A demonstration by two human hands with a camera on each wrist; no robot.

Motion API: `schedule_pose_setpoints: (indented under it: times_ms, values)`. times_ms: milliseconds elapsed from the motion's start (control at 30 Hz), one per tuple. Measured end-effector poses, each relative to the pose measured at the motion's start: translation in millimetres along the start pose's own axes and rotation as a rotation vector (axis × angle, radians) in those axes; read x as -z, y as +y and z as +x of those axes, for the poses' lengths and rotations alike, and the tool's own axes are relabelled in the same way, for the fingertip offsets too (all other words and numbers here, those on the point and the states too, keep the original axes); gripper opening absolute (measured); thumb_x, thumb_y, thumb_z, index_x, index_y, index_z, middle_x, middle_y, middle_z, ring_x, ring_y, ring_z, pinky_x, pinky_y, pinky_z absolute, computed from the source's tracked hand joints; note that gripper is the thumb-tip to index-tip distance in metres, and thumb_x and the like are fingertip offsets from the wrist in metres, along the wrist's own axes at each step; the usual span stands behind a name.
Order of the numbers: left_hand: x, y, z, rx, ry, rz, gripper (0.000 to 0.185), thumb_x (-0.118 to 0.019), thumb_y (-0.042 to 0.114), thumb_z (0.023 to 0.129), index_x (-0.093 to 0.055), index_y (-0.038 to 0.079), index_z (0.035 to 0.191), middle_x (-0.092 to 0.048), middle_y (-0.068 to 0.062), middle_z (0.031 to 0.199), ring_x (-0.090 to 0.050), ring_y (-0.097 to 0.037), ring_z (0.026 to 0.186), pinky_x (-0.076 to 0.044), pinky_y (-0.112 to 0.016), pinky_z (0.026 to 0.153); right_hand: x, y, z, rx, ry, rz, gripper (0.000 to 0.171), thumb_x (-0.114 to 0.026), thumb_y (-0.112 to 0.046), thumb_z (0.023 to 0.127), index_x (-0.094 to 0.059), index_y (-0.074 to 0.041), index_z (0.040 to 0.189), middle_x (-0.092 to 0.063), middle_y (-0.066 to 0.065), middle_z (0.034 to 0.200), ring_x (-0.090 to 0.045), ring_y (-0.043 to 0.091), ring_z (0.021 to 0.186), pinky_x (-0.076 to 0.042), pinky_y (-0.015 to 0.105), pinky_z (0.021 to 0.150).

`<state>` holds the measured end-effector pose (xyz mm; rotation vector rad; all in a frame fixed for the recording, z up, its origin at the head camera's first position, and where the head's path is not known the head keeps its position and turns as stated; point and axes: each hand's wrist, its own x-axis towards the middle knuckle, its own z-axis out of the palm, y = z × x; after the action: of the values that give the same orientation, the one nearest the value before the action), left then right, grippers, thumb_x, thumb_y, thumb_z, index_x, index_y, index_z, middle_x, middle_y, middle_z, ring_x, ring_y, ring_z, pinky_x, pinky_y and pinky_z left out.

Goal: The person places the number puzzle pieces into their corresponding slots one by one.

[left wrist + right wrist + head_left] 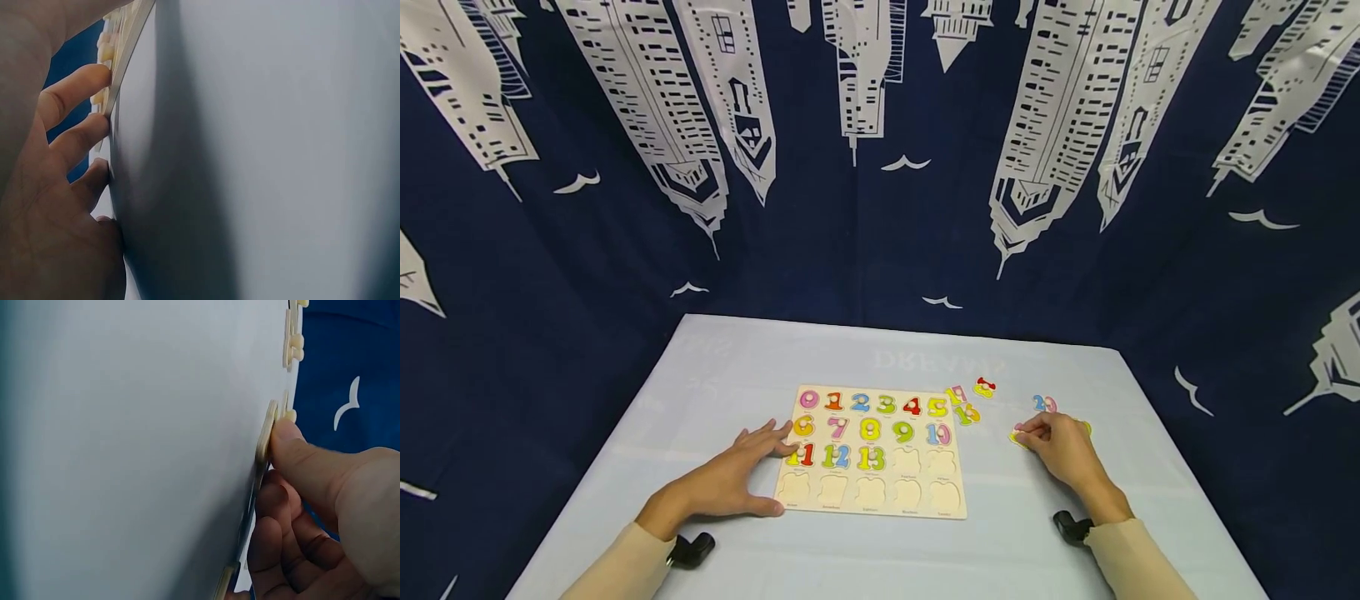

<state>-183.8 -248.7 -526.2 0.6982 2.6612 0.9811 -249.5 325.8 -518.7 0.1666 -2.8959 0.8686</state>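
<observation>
A wooden number puzzle board (871, 514) lies on the table, its upper slots holding coloured number pieces and its lower ones bare. My left hand (741, 471) rests at the board's left edge with fingers spread, fingertips over the piece 11 (805, 455) and thumb by the lower corner. In the left wrist view, fingertips (97, 75) meet the board's edge. To the right of the board, my right hand (1063, 446) pinches a yellow and pink number piece (1017, 436), mostly covered by the fingers. The right wrist view shows this puzzle piece (266, 434) edge-on, tilted up under the thumb.
Loose number pieces lie between board and right hand: a pink-topped one (957, 395), a green and orange one (967, 414) and a red and yellow one (985, 387). A blue and pink 20 (1045, 403) lies beyond the right hand. Another yellow-green piece (1088, 427) peeks out behind it.
</observation>
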Motion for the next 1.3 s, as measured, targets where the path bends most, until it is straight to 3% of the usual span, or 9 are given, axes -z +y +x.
schedule_pose_setpoints:
  times_ms: [233,500,633,1033,1300]
  values:
    - [-1.2,-2.4,1.5,0.005,-0.001,0.009,0.087,-0.105,0.046,0.085,-0.068,0.02,0.159,-0.037,-0.013,0.192,-0.021,-0.053,0.181,-0.01,-0.083,0.144,-7.0,-9.9,-0.1,0.042,0.014,-0.006,0.008,-0.089,-0.013,0.104,-0.085,-0.007,0.105,-0.077,0.002,0.088,-0.059,0.011,0.078,-0.048,0.022,0.066]
    - [-0.4,-2.7,0.9,0.003,0.005,0.014,0.088,-0.105,0.047,0.084,-0.068,0.019,0.159,-0.037,-0.013,0.192,-0.022,-0.054,0.181,-0.011,-0.084,0.143,-20.6,-47.6,-3.4,0.14,0.017,0.048,0.007,-0.091,-0.011,0.101,-0.086,-0.013,0.105,-0.074,0.005,0.106,-0.07,0.014,0.092,-0.058,0.022,0.077]
    - [-0.9,-3.5,1.0,-0.001,0.006,0.014,0.089,-0.105,0.047,0.084,-0.067,0.02,0.16,-0.037,-0.013,0.192,-0.022,-0.053,0.181,-0.011,-0.084,0.143,-31.9,-69.6,-5.7,0.197,-0.03,0.081,0.008,-0.091,-0.011,0.1,-0.085,-0.016,0.103,-0.074,0.004,0.111,-0.071,0.013,0.096,-0.063,0.024,0.083]
    - [-0.3,-2.9,1.8,0.0,-0.004,0.002,0.084,-0.105,0.047,0.084,-0.069,0.02,0.155,-0.037,-0.014,0.192,-0.021,-0.053,0.181,-0.009,-0.084,0.143,-67.8,-113.4,-8.2,0.414,-0.242,0.178,0.011,-0.088,-0.011,0.104,-0.083,-0.02,0.108,-0.075,-0.006,0.111,-0.063,0.004,0.096,-0.059,0.021,0.085]
    - [-0.6,-3.3,0.9,0.002,0.0,0.004,0.086,-0.104,0.047,0.084,-0.068,0.019,0.157,-0.037,-0.015,0.192,-0.021,-0.054,0.181,-0.009,-0.084,0.143,-76.4,-127.8,-4.1,0.549,-0.35,0.102,0.008,-0.082,-0.012,0.108,-0.085,-0.018,0.113,-0.076,-0.005,0.121,-0.07,0.009,0.112,-0.066,0.028,0.099]
